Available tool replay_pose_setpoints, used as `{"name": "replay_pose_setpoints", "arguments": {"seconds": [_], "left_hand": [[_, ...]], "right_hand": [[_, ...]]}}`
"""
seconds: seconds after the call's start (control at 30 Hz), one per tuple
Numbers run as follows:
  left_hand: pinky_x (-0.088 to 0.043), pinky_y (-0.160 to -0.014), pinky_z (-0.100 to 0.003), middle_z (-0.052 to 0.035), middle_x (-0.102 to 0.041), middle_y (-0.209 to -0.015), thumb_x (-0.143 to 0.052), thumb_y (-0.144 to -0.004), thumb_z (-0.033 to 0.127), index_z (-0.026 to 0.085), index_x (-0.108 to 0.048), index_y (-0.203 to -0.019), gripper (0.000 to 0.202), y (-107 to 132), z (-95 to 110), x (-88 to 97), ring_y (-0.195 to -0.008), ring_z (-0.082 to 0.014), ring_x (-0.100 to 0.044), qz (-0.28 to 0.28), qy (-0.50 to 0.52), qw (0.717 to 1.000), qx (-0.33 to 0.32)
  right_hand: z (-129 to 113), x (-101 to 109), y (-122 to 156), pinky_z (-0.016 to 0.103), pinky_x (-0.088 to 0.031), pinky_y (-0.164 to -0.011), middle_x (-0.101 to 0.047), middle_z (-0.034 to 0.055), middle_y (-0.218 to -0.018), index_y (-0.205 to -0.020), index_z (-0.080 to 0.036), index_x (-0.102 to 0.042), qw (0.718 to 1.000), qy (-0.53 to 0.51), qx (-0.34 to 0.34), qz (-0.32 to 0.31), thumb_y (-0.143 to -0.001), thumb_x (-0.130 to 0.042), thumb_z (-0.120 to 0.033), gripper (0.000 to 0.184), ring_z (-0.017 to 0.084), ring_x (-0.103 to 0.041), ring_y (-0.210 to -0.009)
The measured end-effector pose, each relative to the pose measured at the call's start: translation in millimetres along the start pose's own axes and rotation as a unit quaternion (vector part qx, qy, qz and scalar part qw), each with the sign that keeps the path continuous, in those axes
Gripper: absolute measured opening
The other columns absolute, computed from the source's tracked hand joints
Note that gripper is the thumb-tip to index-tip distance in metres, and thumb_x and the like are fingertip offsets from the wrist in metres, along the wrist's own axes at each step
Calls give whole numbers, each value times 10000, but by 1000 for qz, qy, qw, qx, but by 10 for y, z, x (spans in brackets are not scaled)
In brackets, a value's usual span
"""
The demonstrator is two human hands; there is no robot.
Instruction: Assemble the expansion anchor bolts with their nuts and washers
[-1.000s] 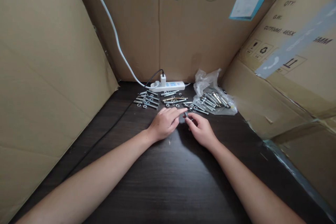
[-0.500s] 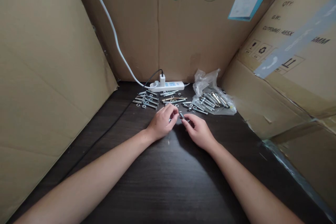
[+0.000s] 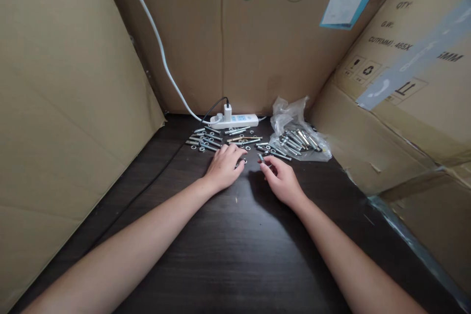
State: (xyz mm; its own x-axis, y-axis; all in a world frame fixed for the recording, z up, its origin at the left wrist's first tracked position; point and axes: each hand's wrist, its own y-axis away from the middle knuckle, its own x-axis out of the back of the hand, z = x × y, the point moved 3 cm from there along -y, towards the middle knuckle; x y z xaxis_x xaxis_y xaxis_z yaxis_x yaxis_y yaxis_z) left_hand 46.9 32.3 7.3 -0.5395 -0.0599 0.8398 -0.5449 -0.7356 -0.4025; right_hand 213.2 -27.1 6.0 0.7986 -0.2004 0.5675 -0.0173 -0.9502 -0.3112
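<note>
My right hand (image 3: 281,179) pinches a short silver bolt (image 3: 261,158) between thumb and fingertips, its end sticking up. To the left, my left hand (image 3: 224,167) is low over the dark table, palm down, with its thumb and index finger apart. A small metal ring (image 3: 245,160), a washer or nut, shows by those fingertips. Just beyond the left hand lie silver bolts (image 3: 208,141) with loose washers and nuts among them. More bolts (image 3: 243,142) lie in the middle, one of them brassy. Another group of bolts (image 3: 274,151) rests beyond the right hand.
A clear plastic bag (image 3: 289,110) holding several bolts lies at the back right. Behind the bolts stands a white power strip (image 3: 246,120) with a plugged-in adapter. A black cable (image 3: 147,184) crosses the table on the left. Cardboard boxes (image 3: 184,49) wall three sides.
My hands have drawn apart: the right moved slightly right with the bolt. My left shifted a little left and lower, its pinched fingers now open.
</note>
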Motion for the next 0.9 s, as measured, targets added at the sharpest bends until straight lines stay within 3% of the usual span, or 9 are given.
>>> {"name": "replay_pose_setpoints", "arguments": {"seconds": [0.1,0.33,0.53,0.77,0.9], "left_hand": [[-388,-873,-385,-33,-550,-1054,-515,-871,289,262,-563,-1122,257,16,-17,-74,-1004,-223,-464,-38,-33,999,-7],[-388,-845,-389,-30,-564,-979,-545,-844,221,209,-566,-918,78,17,-9,-73,-967,-221,-465,-36,-16,999,-11],[-382,-862,-402,-40,-532,-1028,-541,-841,247,263,-578,-1084,247,33,48,-54,-975,-225,-459,-53,-4,998,-44],[-373,-847,-395,-45,-537,-1017,-515,-864,264,253,-604,-1058,214,40,116,-50,-983,-230,-453,-69,-19,994,-85],[-373,-840,-385,-43,-542,-1007,-517,-867,247,227,-577,-1009,155,45,116,-80,-988,-225,-454,-78,-6,994,-78]], "right_hand": [[-2,-19,3,256,-443,-593,-638,37,-808,-933,-178,-611,1000,-4,2,-7,-880,-471,-338,219,152,-561,-634],[-35,-36,21,262,-444,-615,-641,37,-811,-929,-183,-609,1000,5,14,-23,-887,-466,-331,211,155,-574,-654],[-38,-18,15,262,-435,-617,-640,28,-791,-922,-179,-613,1000,19,10,-12,-883,-479,-328,204,149,-560,-635],[-35,-20,18,252,-426,-592,-641,20,-771,-909,-180,-615,1000,11,1,-18,-885,-473,-342,217,144,-556,-618],[-44,-20,17,251,-426,-590,-643,23,-768,-901,-178,-617,1000,13,3,-14,-879,-480,-339,213,146,-559,-618]]}}
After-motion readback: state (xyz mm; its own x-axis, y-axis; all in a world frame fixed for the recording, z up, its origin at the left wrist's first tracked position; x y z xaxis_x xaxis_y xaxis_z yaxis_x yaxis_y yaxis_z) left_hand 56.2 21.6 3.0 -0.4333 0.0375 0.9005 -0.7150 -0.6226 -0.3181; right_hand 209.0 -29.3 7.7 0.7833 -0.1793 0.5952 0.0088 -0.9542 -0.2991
